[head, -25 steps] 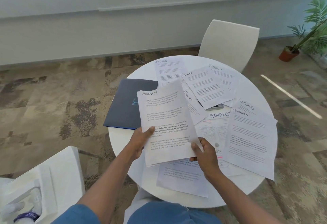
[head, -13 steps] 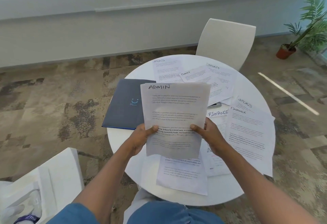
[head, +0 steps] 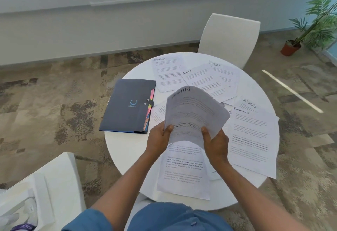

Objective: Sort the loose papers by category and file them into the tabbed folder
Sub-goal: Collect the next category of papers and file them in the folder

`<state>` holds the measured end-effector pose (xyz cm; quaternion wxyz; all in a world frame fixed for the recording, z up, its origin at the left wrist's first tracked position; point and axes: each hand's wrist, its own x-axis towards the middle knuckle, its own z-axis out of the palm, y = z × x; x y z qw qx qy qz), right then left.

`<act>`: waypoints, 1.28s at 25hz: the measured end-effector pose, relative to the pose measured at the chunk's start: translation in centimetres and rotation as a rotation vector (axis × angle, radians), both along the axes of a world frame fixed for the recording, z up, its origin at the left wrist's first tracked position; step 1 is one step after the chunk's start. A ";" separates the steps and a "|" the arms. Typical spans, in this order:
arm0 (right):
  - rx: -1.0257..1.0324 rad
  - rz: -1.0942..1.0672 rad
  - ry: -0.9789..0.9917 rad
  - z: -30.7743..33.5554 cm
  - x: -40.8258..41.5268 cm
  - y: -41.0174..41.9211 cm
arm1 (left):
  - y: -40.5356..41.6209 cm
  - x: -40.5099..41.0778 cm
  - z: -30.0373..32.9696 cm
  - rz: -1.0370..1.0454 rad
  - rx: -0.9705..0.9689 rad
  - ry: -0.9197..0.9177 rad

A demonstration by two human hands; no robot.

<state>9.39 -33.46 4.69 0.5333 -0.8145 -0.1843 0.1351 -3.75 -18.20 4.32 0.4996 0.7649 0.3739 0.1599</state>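
Pinching the curled ADMIN sheet (head: 193,114) in both grips, left hand (head: 158,137) sits nearer the shut folder (head: 127,105), which lies leftward.

Bench (head: 116,150): you have a round white top in front of you, reaching out under and past both grips.
Folder (head: 125,105): dark, closed, flat on the bench just left of your left grip (head: 158,139), coloured tabs along its right edge.
Far sheets: SPORTS sheet (head: 166,73) and FINANCE sheet (head: 202,81) beyond your grips, overlapping.
Right sheets: FINANCE page (head: 252,139) right of your right grip (head: 216,144).
Near sheet (head: 182,174): printed page below your grips, over the bench's near edge.
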 end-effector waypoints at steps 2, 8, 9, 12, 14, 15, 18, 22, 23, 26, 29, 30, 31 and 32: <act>-0.064 0.045 -0.016 -1.6 -0.1 -0.8 | -0.8 -0.2 -0.9 0.003 0.085 0.057; -0.353 0.265 -0.088 -4.6 0.7 -3.5 | -1.3 -2.1 -2.9 -0.131 0.083 0.293; -0.361 0.254 -0.091 -4.6 0.7 -3.6 | -1.4 -1.9 -2.6 -0.110 0.107 0.284; -0.358 0.192 -0.103 -4.4 1.0 -3.6 | -1.6 -1.1 -2.3 -0.072 0.110 0.265; -0.404 0.228 -0.115 -4.4 1.1 -3.6 | -1.7 -0.8 -2.1 -0.115 0.093 0.318; -0.436 0.254 -0.116 -4.4 1.0 -3.6 | -1.8 -0.7 -2.1 -0.128 0.098 0.339; -0.455 0.221 -0.107 -4.4 0.9 -3.5 | -1.9 -0.8 -1.7 -0.035 0.095 0.286; -0.463 0.249 -0.133 -4.5 1.0 -3.5 | -1.4 -1.2 -2.2 -0.049 0.052 0.358; -0.478 0.265 -0.128 -4.6 1.0 -3.6 | -1.3 -1.2 -2.4 -0.062 0.051 0.379; -0.458 0.236 -0.087 -4.8 0.8 -4.0 | -1.4 -1.3 -2.2 0.019 0.006 0.332; -0.466 0.268 -0.100 -4.7 0.6 -3.9 | -1.8 -1.5 -2.2 0.002 -0.032 0.340; -0.474 0.276 -0.104 -4.6 0.5 -3.9 | -2.0 -1.5 -2.2 -0.011 -0.039 0.341; -0.471 0.270 -0.099 -4.6 0.5 -3.8 | -2.0 -1.5 -2.0 -0.006 -0.040 0.339; -0.459 0.257 -0.075 -4.6 0.5 -3.8 | -2.0 -1.4 -1.9 0.013 -0.034 0.333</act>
